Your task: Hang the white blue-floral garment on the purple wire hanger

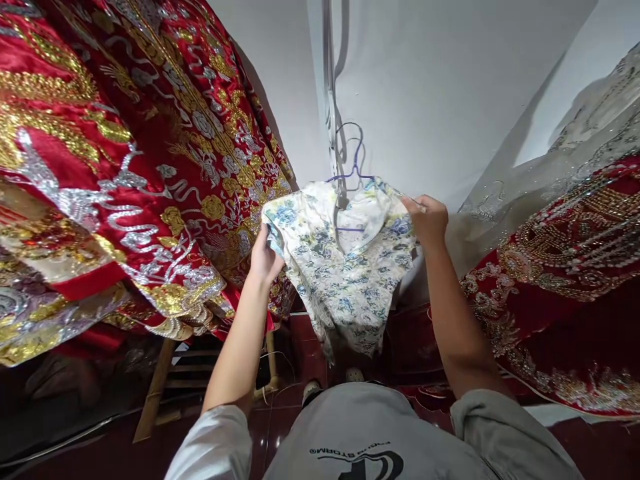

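Note:
A white dress with blue and yellow flowers (345,280) hangs on a purple hanger (356,167) in front of me. Its V-shaped neckline faces me, and the hanger's lower bar shows through the opening. My left hand (266,257) is at the left sleeve, thumb in front and the other fingers behind the cloth. At the right shoulder, my right hand (427,215) pinches the fabric near the end of the hanger. The hanger's hook rises beside a white metal upright; whether it rests on anything I cannot tell.
Red gowns with gold and silver embroidery (200,133) crowd the left side. More beaded red and white gowns (570,247) hang at the right. A white upright pole (330,87) stands against the pale wall (430,87). A wooden frame (155,393) is low on the left.

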A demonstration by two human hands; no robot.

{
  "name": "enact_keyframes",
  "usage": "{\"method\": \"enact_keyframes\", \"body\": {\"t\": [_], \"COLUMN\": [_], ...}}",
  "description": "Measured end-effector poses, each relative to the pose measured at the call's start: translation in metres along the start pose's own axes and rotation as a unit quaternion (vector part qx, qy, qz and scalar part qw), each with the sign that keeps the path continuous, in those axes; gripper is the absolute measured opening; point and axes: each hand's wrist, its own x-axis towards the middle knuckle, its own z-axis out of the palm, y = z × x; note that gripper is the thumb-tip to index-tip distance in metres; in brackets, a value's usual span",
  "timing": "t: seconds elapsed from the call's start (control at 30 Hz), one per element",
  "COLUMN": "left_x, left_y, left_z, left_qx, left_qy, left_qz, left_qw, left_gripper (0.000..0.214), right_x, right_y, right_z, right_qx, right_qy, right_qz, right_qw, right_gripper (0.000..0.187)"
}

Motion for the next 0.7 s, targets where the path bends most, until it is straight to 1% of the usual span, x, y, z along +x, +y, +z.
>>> {"method": "enact_keyframes", "body": {"t": [0.07,0.13,0.17,0.23,0.27,0.3,0.37,0.4,0.43,0.47,0.5,0.53,0.57,0.6,0.63,0.7], "left_x": [-0.005,-0.011,-0.014,-0.023,-0.029,-0.034,-0.045,-0.051,-0.056,-0.060,-0.064,-0.068,-0.070,-0.072,-0.074,-0.075], "left_y": [-0.011,-0.022,-0.027,-0.042,-0.052,-0.063,-0.086,-0.097,-0.107,-0.115,-0.120,-0.124,-0.125,-0.125,-0.123,-0.119], "left_z": [-0.009,-0.018,-0.022,-0.031,-0.035,-0.038,-0.041,-0.040,-0.039,-0.036,-0.033,-0.030,-0.028,-0.026,-0.026,-0.030], "left_qx": [0.026,0.054,0.069,0.119,0.152,0.183,0.218,0.215,0.202,0.186,0.170,0.155,0.143,0.134,0.129,0.144], "left_qy": [0.064,0.115,0.126,0.117,0.101,0.084,0.065,0.066,0.074,0.083,0.089,0.091,0.088,0.082,0.076,0.081], "left_qz": [0.023,0.043,0.046,0.019,-0.008,-0.039,-0.084,-0.089,-0.086,-0.081,-0.078,-0.077,-0.079,-0.082,-0.083,-0.072], "left_qw": [0.997,0.991,0.989,0.986,0.983,0.979,0.970,0.970,0.973,0.976,0.978,0.981,0.983,0.984,0.985,0.984], "left_gripper": [0.043,0.045,0.046,0.047,0.046,0.045,0.041,0.042,0.043,0.045,0.048,0.051,0.054,0.056,0.058,0.058], "right_x": [-0.001,-0.006,-0.011,-0.026,-0.037,-0.049,-0.081,-0.098,-0.115,-0.131,-0.144,-0.155,-0.162,-0.167,-0.169,-0.170], "right_y": [-0.013,-0.014,-0.011,0.001,0.009,0.015,0.026,0.029,0.031,0.032,0.032,0.031,0.031,0.030,0.031,0.034], "right_z": [0.008,0.012,0.013,0.013,0.013,0.015,0.025,0.033,0.043,0.055,0.068,0.081,0.094,0.106,0.116,0.128], "right_qx": [-0.006,-0.015,-0.016,-0.003,0.006,0.014,0.024,0.034,0.054,0.077,0.093,0.096,0.086,0.077,0.074,0.092], "right_qy": [-0.017,-0.042,-0.053,-0.052,-0.028,0.012,0.105,0.127,0.107,0.041,-0.068,-0.169,-0.245,-0.301,-0.338,-0.375], "right_qz": [-0.004,-0.009,-0.012,-0.024,-0.031,-0.037,-0.035,-0.023,-0.006,0.020,0.051,0.086,0.123,0.159,0.192,0.234], "right_qw": [1.000,0.999,0.998,0.998,0.999,0.999,0.994,0.991,0.993,0.996,0.992,0.977,0.958,0.937,0.919,0.893], "right_gripper": [0.040,0.037,0.036,0.031,0.029,0.032,0.046,0.049,0.046,0.042,0.042,0.043,0.047,0.049,0.050,0.048]}}
